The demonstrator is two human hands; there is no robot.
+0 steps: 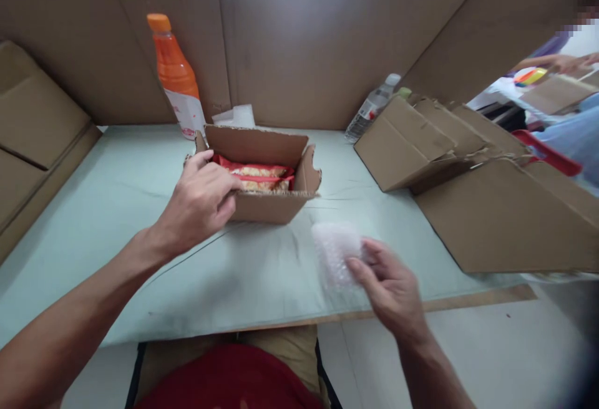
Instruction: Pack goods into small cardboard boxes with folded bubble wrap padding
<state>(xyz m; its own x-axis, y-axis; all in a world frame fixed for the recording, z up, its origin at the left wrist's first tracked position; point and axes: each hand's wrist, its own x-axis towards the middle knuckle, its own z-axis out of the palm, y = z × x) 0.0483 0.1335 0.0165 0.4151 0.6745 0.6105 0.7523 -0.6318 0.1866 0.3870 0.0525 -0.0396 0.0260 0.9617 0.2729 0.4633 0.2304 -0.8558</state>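
Packaging (266,172), red and printed, already lies inside the box (266,211), so that much looks done; whether it is one packet or several, I cannot tell. The box is open on the desk (140,169), its end flaps (309,175) up. Left hand (201,191) is curled over the near left corner, apparently holding it. Right hand (395,287) pinches bubble wrap (334,250), blurred, apart from the box to its near right. Bubble wrap outside and top unclosed, the packing looks unfinished.
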